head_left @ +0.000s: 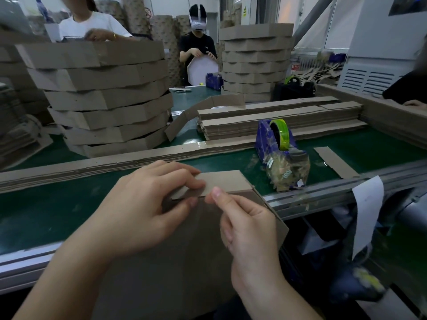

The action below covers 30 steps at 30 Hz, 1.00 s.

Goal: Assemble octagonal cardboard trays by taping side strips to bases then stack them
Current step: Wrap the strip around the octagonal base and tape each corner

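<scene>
A brown cardboard tray (184,250) stands tilted against the near edge of the green belt, its base facing me. A side strip (225,181) folds over its top edge. My left hand (143,204) grips that top edge, fingers over the strip and thumb on the base. My right hand (245,227) pinches the same edge just to the right, thumb tip beside the left fingers. Whether tape lies between the fingers cannot be told. A blue tape dispenser (275,139) with a green roll sits to the right on the belt.
A tall stack of finished trays (104,93) rises at the left, another stack (254,61) at the back. Flat strip piles (277,118) lie across the middle. A loose strip (335,161) lies at right. Two people work across the belt.
</scene>
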Tool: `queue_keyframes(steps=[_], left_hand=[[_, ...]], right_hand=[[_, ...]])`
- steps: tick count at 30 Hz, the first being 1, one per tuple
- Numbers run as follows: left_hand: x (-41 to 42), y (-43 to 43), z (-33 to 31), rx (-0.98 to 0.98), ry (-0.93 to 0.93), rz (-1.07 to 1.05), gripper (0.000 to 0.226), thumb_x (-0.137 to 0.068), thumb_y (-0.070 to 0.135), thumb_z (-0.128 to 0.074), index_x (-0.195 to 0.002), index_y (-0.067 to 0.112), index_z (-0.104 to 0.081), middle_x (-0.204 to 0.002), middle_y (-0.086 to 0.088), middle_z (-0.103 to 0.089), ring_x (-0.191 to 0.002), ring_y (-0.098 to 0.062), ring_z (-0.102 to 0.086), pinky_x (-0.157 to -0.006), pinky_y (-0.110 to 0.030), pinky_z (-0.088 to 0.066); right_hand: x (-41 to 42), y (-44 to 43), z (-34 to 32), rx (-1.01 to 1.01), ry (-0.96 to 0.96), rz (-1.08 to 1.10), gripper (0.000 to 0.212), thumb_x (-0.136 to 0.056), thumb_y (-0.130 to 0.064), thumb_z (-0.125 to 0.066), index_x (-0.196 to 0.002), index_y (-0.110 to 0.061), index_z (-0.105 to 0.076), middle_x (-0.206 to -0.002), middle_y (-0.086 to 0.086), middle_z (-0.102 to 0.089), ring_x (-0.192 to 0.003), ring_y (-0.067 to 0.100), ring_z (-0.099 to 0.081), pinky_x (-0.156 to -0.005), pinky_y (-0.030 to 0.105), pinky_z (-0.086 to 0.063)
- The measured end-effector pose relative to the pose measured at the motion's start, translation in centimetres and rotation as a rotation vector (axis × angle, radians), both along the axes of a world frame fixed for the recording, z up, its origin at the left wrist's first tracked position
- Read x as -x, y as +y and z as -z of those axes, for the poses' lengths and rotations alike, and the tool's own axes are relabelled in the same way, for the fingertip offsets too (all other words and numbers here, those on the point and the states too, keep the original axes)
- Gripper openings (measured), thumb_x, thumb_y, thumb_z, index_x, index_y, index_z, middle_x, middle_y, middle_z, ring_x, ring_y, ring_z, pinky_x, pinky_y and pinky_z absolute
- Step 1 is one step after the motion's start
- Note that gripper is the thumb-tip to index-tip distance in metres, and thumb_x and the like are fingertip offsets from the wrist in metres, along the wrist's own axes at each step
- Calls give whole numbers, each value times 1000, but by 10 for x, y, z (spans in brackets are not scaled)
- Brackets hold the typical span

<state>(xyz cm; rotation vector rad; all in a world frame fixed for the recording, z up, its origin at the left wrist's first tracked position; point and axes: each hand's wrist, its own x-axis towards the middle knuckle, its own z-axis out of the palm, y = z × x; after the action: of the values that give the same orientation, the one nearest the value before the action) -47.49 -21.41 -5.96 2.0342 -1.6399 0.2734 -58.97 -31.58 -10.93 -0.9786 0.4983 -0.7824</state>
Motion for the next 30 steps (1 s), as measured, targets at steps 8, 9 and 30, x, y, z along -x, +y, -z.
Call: queue_keyframes(steps=[8,9,30], left_hand=[[0,0,0,-3,42,-7,32,-81,52,-45,-100,33,-61,-118,20,-62,-108,-8,-59,-84,-42,-51],[1,1,0,-3,55,-9,29,-81,53,-44,-101,35,-56,-117,21,-62,-106,-8,-59,-82,-42,-51],[19,-20,-1,50,6,-266,38,-74,70,-44,-77,41,-68,-91,20,-65,-84,-5,-59,-64,-32,-49]], right_hand=[[1,-1,4,-8,47,-22,27,-82,-17,-71,-58,-4,-71,-39,-1,-27,-34,6,-20,-34,15,-16],[1,-2,5,-4,49,-26,27,-82,-17,-71,-59,-4,-71,-39,0,-27,-33,6,-20,-34,15,-16],[13,-18,12,251,137,-213,21,-63,-38,-74,-69,-18,-79,-32,-4,-34,-30,8,-27,-39,25,-20]])
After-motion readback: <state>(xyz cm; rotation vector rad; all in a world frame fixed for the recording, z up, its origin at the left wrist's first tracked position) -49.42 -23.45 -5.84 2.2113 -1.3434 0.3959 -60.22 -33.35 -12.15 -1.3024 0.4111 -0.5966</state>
